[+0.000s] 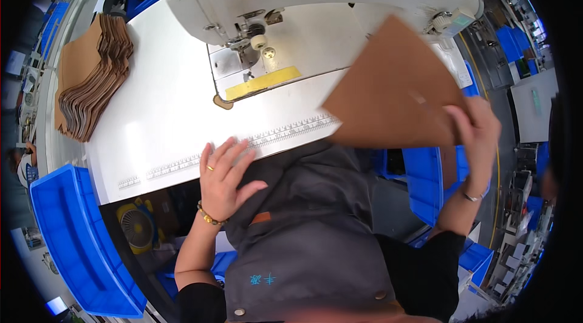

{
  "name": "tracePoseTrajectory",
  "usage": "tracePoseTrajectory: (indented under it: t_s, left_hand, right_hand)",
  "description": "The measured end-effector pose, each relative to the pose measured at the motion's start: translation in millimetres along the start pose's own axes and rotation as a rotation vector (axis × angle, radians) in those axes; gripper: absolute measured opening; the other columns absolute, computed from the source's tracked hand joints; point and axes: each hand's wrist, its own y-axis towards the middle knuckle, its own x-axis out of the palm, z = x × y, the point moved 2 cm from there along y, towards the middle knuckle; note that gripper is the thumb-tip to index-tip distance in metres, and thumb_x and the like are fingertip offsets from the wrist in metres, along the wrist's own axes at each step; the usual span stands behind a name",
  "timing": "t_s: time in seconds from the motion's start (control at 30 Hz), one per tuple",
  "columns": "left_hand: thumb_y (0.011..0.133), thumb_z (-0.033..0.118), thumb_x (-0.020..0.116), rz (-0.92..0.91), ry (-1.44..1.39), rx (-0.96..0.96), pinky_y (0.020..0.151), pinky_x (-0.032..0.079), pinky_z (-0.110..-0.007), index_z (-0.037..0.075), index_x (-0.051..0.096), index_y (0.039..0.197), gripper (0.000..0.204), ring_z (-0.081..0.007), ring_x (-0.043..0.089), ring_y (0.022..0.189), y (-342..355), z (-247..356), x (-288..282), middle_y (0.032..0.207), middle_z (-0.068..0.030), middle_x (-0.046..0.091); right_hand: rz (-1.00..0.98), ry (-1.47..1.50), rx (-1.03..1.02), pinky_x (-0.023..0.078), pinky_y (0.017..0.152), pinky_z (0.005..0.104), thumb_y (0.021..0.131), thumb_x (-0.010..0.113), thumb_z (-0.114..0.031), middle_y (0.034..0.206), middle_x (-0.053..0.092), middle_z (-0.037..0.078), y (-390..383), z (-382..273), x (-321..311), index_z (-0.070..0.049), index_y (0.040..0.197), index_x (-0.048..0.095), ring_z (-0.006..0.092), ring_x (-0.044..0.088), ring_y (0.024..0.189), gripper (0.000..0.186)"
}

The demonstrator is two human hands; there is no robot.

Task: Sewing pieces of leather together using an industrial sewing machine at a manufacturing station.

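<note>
My right hand (pixel 477 125) pinches the right edge of a flat brown leather-like piece (pixel 395 86), thumb on top. The piece is tilted up over the right part of the white table (pixel 164 122), slightly blurred, and covers part of the sewing machine's bed. Along the table's front edge, by the printed ruler strip (pixel 291 128), my left hand (pixel 225 180) rests with its fingers spread and nothing in it. Ahead of both hands stands a white sewing machine (pixel 255 1), its needle and presser foot area left of the brown piece. A yellow strip (pixel 261 83) lies on its bed.
A stack of similar brown pieces (pixel 91 80) sits at the table's far left. Blue bins stand at the left (pixel 85 238) and at the right (pixel 425 183). Beneath the table is a yellow fan (pixel 136 226). The machine's arm spans the back.
</note>
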Motion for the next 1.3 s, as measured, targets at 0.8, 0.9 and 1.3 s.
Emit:
tracePoseTrajectory:
  t_s: [0.8,0.9,1.3]
  left_hand:
    - [0.088,0.058,0.069,-0.067,0.263,-0.093,0.119,0.030,-0.055,0.010,0.057,0.146,0.077,-0.0350,0.049,0.142,23.1,-4.3,19.1,0.150,-0.0119,0.056]
    - [0.084,0.061,0.070,-0.068,0.271,-0.088,0.118,0.031,-0.054,0.011,0.058,0.144,0.079,-0.0340,0.050,0.141,24.3,-3.3,19.3,0.149,-0.0104,0.057]
    - [0.081,0.062,0.072,-0.024,0.265,-0.118,0.116,0.033,-0.055,0.017,0.063,0.140,0.074,-0.0290,0.052,0.138,22.5,-6.0,16.3,0.147,-0.0048,0.060]
  right_hand:
    - [-0.185,-0.103,0.880,0.044,0.067,0.0462,0.086,0.079,-0.043,0.078,0.066,0.019,-223.8,334.0,28.9,0.001,0.081,0.065,0.0345,0.059,0.071,0.047]
    - [-0.293,-0.193,0.962,0.048,0.069,0.0437,0.084,0.082,-0.031,0.081,0.069,0.018,-261.7,354.9,55.7,0.002,0.095,0.072,0.0320,0.065,0.074,0.037]
    - [0.277,-0.184,0.470,0.050,0.072,0.0396,0.097,0.069,-0.013,0.085,0.066,0.013,-83.6,191.8,79.8,-0.001,0.098,0.070,0.0306,0.063,0.076,0.012]
